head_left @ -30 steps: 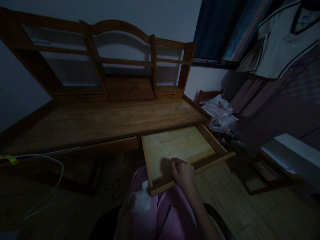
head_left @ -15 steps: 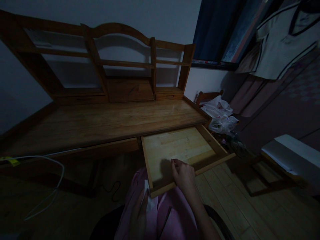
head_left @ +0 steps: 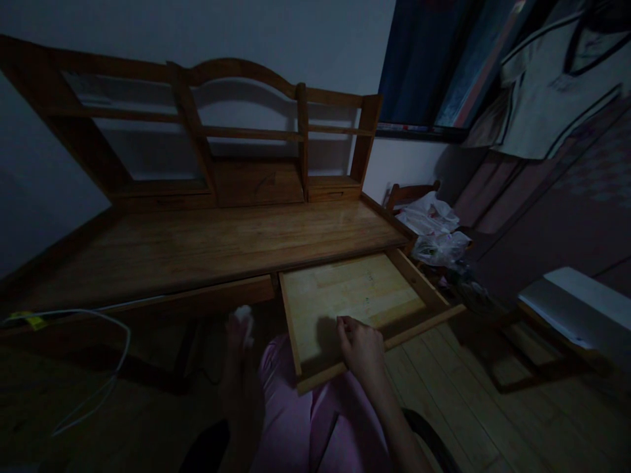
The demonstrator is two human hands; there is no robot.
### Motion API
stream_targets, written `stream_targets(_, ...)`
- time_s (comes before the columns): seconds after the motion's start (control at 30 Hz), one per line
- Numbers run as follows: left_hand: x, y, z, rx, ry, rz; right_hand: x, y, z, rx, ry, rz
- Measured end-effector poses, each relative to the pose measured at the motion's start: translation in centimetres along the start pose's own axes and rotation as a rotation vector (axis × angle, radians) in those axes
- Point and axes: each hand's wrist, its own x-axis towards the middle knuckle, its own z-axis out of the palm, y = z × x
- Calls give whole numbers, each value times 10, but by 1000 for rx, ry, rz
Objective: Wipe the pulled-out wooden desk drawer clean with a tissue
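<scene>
A wooden drawer [head_left: 355, 282] is pulled out from the desk [head_left: 236, 230], its bare pale bottom showing. My right hand [head_left: 362, 343] is closed over the drawer's front panel, with the fingertips on the inner side. Left of the drawer, my left hand [head_left: 239, 355] is raised in the dark gap below the desk edge, blurred by motion. A crumpled white tissue [head_left: 245, 318] sticks out at its fingertips. The left hand is apart from the drawer.
A shelf hutch [head_left: 256, 131] stands on the back of the desk. A white cable [head_left: 125, 348] loops down at the left. Plastic bags [head_left: 434, 226] lie on a chair at the right. Farther right is a stool [head_left: 547, 335] with a white box [head_left: 586, 302] on it.
My left hand with the tissue has moved left and up, away from the drawer's front left corner. My right hand and the drawer have stayed in place.
</scene>
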Motion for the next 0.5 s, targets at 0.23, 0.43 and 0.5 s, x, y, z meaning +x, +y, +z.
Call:
stream_targets(0.23, -11, -39, 27, 110, -596, 64, 0, 0, 0, -5, 7, -16)
stream_targets(0.43, -11, -29, 11, 106, -696, -7, 0, -1, -2, -4, -2, -9)
stream_targets(0.5, -12, -21, 9, 89, -680, -55, 0, -1, -3, -2, -6, -7)
